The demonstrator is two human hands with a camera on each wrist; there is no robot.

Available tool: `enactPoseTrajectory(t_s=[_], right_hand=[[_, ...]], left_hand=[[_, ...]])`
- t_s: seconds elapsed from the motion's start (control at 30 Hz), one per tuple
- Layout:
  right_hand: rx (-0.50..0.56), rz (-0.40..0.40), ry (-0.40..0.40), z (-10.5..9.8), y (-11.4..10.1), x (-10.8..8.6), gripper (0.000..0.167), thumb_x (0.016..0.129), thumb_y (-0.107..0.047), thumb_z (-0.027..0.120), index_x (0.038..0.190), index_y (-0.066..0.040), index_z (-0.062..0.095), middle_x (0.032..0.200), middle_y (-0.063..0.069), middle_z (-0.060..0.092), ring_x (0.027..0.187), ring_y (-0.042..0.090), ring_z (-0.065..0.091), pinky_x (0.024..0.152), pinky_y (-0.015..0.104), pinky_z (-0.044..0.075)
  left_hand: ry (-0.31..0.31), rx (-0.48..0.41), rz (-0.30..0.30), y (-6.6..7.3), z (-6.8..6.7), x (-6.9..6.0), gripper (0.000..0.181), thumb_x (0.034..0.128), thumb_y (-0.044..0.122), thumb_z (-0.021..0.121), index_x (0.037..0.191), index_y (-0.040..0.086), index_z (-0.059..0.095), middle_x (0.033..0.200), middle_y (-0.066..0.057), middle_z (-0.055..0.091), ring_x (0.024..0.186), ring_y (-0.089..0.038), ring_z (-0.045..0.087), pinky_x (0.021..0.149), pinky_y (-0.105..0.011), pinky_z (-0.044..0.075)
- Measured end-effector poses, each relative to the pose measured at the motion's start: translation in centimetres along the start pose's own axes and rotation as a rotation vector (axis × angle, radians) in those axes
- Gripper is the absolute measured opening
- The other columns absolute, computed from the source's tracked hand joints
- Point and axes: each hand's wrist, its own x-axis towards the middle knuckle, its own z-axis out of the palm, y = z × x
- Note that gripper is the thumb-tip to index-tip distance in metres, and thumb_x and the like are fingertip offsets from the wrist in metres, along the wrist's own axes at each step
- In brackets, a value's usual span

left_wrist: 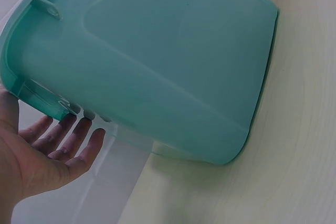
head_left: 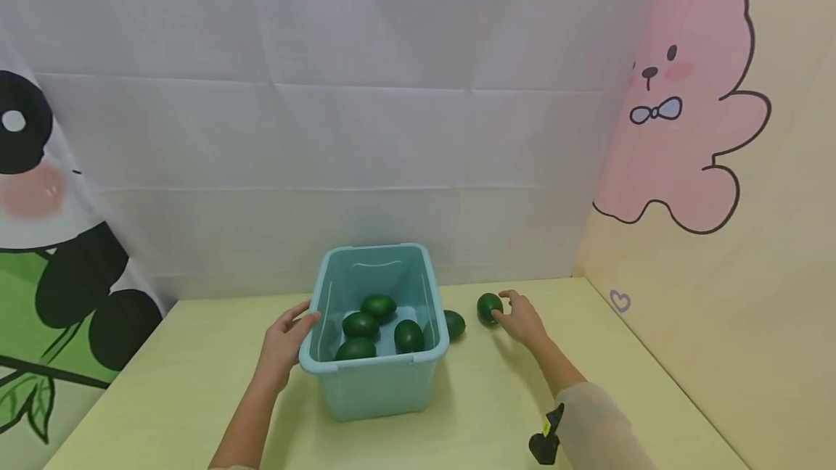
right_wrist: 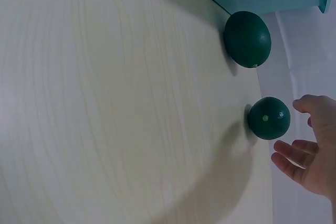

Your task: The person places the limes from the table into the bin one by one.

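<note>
A light-blue plastic bin (head_left: 375,386) stands on the table, with several dark green avocados (head_left: 409,336) inside. My left hand (head_left: 285,339) is at the bin's left rim, its thumb on the rim and its relaxed fingers beside it; the left wrist view shows those fingers (left_wrist: 93,148) spread below the rim. To the right of the bin, my right hand (head_left: 520,319) reaches around a single avocado (head_left: 489,308). In the right wrist view a gap shows between the thumb and fingers, with the avocado (right_wrist: 269,118) just in front of them. Another avocado (head_left: 454,325) lies against the bin's right side.
The pale yellow table (head_left: 503,412) ends at a white cloth backdrop (head_left: 366,129) behind the bin. A cream wall with a pink rabbit picture (head_left: 692,129) borders the right side. At the left is a panda picture (head_left: 39,194).
</note>
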Motion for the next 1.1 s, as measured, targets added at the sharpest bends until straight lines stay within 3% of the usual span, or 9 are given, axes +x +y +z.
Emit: enactPoseTrajectory(t_s=[0.2, 0.5, 1.1], right_hand=[[0.009, 0.016, -0.011, 0.7, 0.1, 0.3, 0.054, 0.089, -0.021, 0.06, 0.135, 0.001, 0.041, 0.131, 0.032, 0.045, 0.117, 0.046, 0.047, 0.093, 0.056, 0.042], [0.026, 0.054, -0.012, 1.6, -0.1, 0.5, 0.06, 0.089, -0.021, 0.061, 0.139, -0.001, 0.035, 0.126, 0.033, 0.044, 0.107, 0.044, 0.053, 0.086, 0.054, 0.046], [0.058, 0.087, -0.024, 2.5, -0.1, 0.7, 0.067, 0.089, -0.02, 0.062, 0.142, -0.001, 0.028, 0.124, 0.035, 0.043, 0.111, 0.051, 0.049, 0.09, 0.061, 0.042]], left_hand=[[-0.001, -0.01, -0.001, 0.0, 0.0, 0.0, 0.058, 0.0934, 0.042, 0.053, 0.141, 0.011, 0.039, 0.138, -0.023, 0.046, 0.104, -0.02, 0.06, 0.079, -0.034, 0.054], [-0.005, -0.018, 0.005, 0.1, 0.0, -0.2, 0.057, 0.094, 0.041, 0.053, 0.141, 0.012, 0.04, 0.138, -0.023, 0.047, 0.103, -0.02, 0.061, 0.078, -0.033, 0.054], [-0.004, -0.018, 0.018, 0.0, 0.0, 0.0, 0.056, 0.0941, 0.039, 0.053, 0.141, 0.011, 0.04, 0.135, -0.024, 0.049, 0.104, -0.022, 0.061, 0.079, -0.033, 0.054]])
